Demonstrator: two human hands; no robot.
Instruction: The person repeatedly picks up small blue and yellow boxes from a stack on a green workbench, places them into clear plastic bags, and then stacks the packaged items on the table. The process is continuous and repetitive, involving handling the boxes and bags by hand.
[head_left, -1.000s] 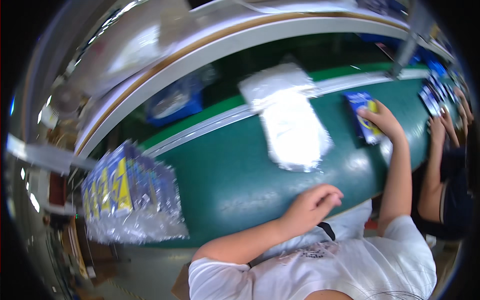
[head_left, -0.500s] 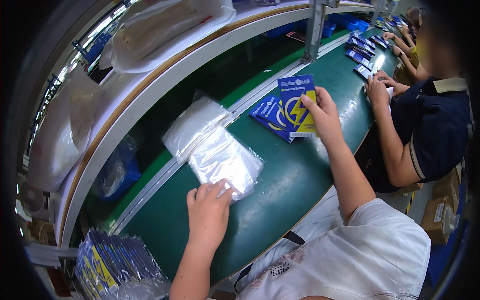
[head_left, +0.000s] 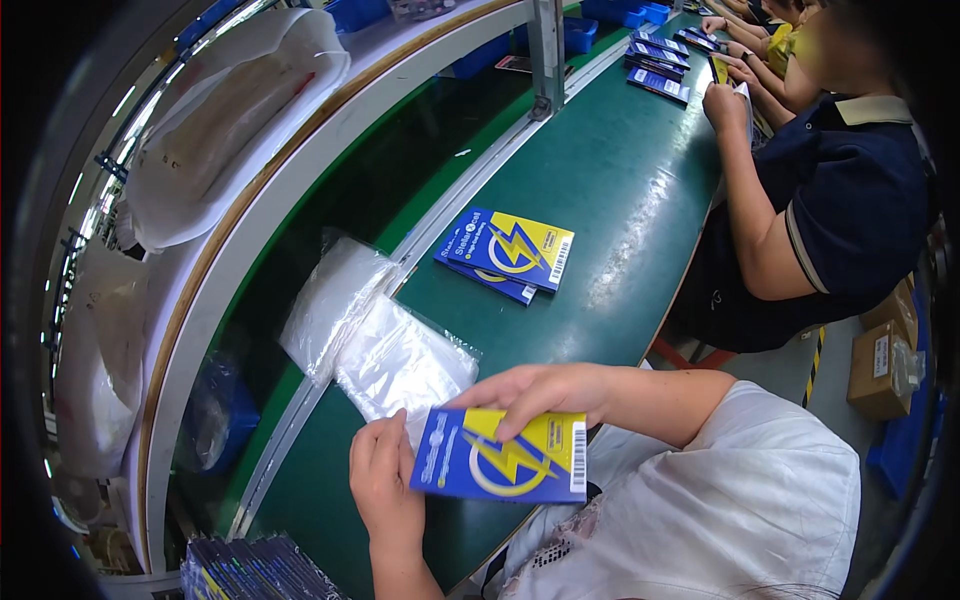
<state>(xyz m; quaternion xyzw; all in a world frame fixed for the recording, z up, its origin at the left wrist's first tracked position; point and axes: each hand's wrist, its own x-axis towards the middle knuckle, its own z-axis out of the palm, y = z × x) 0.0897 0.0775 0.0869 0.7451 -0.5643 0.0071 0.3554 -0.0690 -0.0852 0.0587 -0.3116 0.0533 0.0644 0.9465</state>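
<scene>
A flat blue-and-yellow battery box (head_left: 455, 475) with a lightning bolt is in my right hand (head_left: 560, 393), thumb across its face and fingers behind. My left hand (head_left: 388, 480) is closed at the box's left edge, its fingertips pinching what looks like the mouth of a clear plastic bag (head_left: 414, 427); the box hides most of that bag. Just beyond my hands lies a stack of clear plastic bags (head_left: 400, 350), overlapping a second stack (head_left: 335, 305). Farther off, matching battery boxes (head_left: 510, 250) overlap on the green table.
Bagged boxes stand in a row (head_left: 255, 570) at the lower left. A white shelf (head_left: 225, 225) with a wooden edge curves along the left, above a metal rail (head_left: 475, 165). At the right a co-worker in a dark shirt (head_left: 780, 200) handles similar boxes, near more boxes (head_left: 657, 65).
My right hand has brought the battery box from over the far boxes back toward me, beside my left hand. My left hand has come off the bag stack and closed. The view has shifted.
</scene>
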